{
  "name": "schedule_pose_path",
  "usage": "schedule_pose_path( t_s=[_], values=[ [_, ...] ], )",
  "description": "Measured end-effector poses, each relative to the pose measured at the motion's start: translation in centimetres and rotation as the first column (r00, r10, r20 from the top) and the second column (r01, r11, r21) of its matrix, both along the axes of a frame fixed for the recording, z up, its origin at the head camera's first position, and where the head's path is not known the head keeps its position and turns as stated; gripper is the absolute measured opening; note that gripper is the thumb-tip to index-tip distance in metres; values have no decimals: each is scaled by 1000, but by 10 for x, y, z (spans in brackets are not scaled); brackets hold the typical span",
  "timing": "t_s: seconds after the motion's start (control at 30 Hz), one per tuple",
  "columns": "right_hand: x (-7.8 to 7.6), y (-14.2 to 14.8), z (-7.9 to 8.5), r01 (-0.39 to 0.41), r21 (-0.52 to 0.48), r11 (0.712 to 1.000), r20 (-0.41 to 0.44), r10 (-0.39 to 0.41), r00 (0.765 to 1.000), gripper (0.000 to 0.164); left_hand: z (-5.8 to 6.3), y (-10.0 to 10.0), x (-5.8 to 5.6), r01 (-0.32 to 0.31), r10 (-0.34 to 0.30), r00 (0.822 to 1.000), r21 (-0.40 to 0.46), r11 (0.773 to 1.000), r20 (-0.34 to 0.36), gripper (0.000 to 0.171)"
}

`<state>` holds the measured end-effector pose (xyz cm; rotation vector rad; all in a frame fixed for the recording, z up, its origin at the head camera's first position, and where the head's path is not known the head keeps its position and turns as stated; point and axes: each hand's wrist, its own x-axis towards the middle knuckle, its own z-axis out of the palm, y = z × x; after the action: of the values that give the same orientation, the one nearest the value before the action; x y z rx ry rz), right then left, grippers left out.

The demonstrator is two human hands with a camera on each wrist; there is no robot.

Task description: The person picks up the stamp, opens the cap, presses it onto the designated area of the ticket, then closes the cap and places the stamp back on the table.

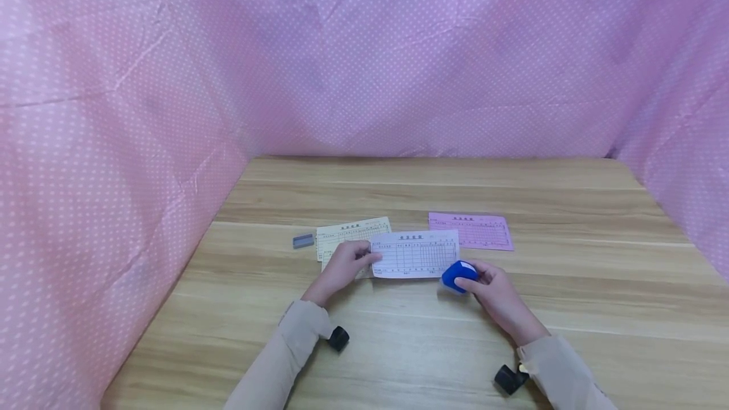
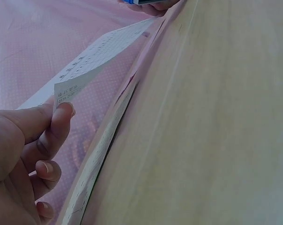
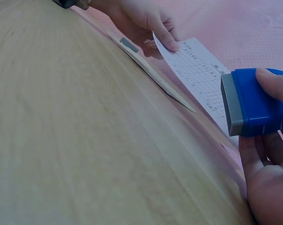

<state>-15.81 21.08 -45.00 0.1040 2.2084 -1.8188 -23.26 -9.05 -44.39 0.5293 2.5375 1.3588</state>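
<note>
My left hand [image 1: 340, 269] pinches the left edge of a white printed receipt form [image 1: 414, 254] between thumb and forefinger. In the left wrist view the form [image 2: 101, 51] is raised off the table and bends slightly near the thumb. My right hand [image 1: 504, 299] grips a blue rubber stamp [image 1: 459, 275] at the form's lower right corner. The right wrist view shows the stamp [image 3: 263, 101] turned sideways, its grey end facing left, overlapping the form there. The stamp's printing face is hidden.
Cream printed forms [image 1: 353, 229] lie partly under my left hand and the white form. To their left is a small grey rectangular piece [image 1: 303, 241]. A pink form [image 1: 484, 233] lies behind on the right. Pink dotted cloth [image 1: 398, 68] surrounds the wooden table [image 1: 398, 347].
</note>
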Motion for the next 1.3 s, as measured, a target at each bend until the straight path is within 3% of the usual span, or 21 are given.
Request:
schedule_pose_path(
  t_s=[0.3, 0.57, 0.97, 1.3],
  values=[
    [0, 1, 0, -2, 8, 1000, 10, 2, 1000, 59, 10, 9, -11, -16, 16, 1000, -38, 999, -3, 26],
    [0, 2, -2, -16, 2, 1000, -4, 16, 1000, 56, 13, 25, -23, 4, -4, 1000, -18, 1000, 9, 24],
    [-1, 3, -2, -23, 31, 999, 1, 23, 1000, 55, 3, 52, -43, 9, -9, 1000, 25, 1000, 19, 22],
    [-1, 3, 0, -37, -30, 999, 0, 37, 999, 56, -5, 73, -52, -42, 38, 998, 84, 996, 41, 20]
  ],
)
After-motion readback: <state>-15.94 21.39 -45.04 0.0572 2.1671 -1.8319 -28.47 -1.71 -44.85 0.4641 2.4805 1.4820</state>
